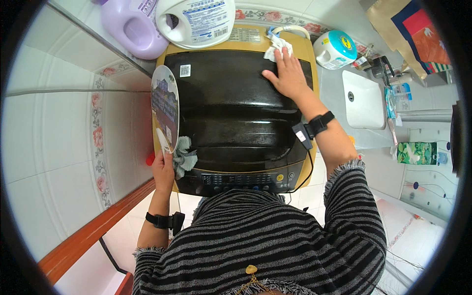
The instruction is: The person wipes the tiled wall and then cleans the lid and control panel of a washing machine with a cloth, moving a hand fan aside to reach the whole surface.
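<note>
My left hand (163,171) grips the handle of a round hand fan (165,107), which stands on edge over the left side of a top-loading washing machine (236,84). Just right of that hand, a crumpled grey-green mesh cloth (185,156) lies at the machine's front left corner; whether my fingers touch it cannot be seen. My right hand (289,75) lies flat near the back right of the dark lid, thumb spread. Its fingertips rest on a crumpled white tissue or cloth (276,48), and part of this is hidden beneath them.
Purple (142,31) and white (199,22) detergent jugs stand behind the machine. A white hose (295,28) curves at the back right. On the right are a white tub with a teal lid (335,48) and a washbasin (363,101). A tiled wall (66,121) borders the left.
</note>
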Demonstrator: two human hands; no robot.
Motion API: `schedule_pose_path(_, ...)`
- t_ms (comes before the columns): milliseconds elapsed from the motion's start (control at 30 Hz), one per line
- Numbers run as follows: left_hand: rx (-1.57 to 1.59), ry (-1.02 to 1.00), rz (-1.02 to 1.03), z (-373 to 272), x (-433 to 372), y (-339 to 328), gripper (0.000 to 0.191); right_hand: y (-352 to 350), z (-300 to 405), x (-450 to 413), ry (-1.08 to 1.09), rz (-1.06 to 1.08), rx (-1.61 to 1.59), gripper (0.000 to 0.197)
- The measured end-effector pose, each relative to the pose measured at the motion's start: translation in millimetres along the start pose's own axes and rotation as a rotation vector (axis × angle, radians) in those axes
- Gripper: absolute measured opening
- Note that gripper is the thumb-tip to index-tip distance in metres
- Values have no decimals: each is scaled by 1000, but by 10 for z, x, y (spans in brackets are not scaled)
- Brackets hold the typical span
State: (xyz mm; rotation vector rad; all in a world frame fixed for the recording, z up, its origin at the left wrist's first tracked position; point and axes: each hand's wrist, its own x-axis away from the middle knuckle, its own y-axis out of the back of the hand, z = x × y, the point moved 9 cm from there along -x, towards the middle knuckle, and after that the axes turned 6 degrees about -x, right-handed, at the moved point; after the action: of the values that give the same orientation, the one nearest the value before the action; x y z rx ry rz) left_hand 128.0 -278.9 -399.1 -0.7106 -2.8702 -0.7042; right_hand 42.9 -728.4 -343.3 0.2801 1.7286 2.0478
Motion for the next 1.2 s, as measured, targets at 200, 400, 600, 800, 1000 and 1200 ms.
schedule_pose_path(200, -54, -4, -4, -14, -17, 2, 23, 227, -333, -118, 18, -21, 76, 66)
schedule_pose_path(400, -148, -59, 29, -117, -32, 10, 22, -122, -256, -290, 103, -101, -18, 81)
schedule_pose_path(600, -119, -151, 32, -280, -122, -107, 20, -141, -640, -624, -40, -31, -129, 86)
schedule_pose_path(800, -209, -144, 46, -212, -146, -119, 23, -199, -1141, -663, -213, -30, 25, 89)
schedule_pose_path(1000, -164, -100, 22, -225, -186, -160, 21, -196, -1434, -325, -369, -15, -177, 92)
schedule_pose_path(1200, -202, -142, 22, -180, -210, -156, 22, -124, -1305, 360, -228, -68, -248, 85)
